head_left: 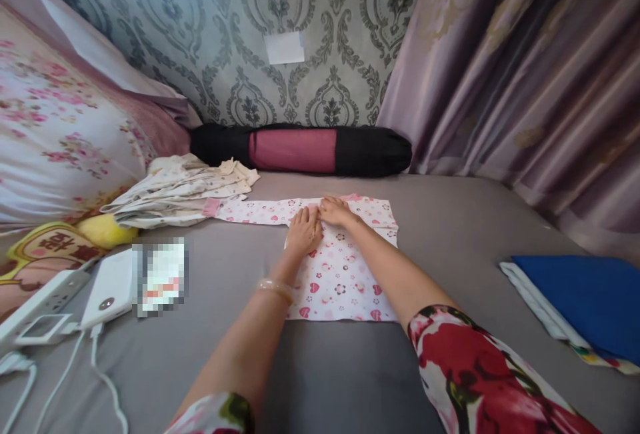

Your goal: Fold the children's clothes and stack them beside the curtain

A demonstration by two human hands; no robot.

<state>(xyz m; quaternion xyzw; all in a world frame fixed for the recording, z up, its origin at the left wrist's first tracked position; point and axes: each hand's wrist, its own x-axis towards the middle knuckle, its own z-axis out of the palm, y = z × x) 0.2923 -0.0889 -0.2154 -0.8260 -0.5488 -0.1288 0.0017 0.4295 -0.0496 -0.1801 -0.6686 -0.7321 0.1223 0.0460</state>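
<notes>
A small white long-sleeved shirt [345, 287] printed with pink hearts and flowers lies spread on the grey sheet. One sleeve with a pink cuff stretches out to the left; on the right the shirt's edge is straight, with a layer of cloth lying across near the top. My left hand [304, 231] rests palm down on the upper left of the shirt, fingers extended, a pale bangle at its wrist. Beside it, my right hand [336, 211] presses on the cloth near the neckline, fingers pointing left and slightly bent. The two hands nearly touch and partly cover the collar area.
Crumpled pale clothes [185, 187] touch the sleeve's cuff. At left lie a power strip [45, 307], a white power bank [110, 287] with cables, a blurred item [161, 277] and a yellow cushion [50, 247]. A black-and-maroon roll [300, 149] lies along the wall. Folded blue cloth [580, 301] lies right.
</notes>
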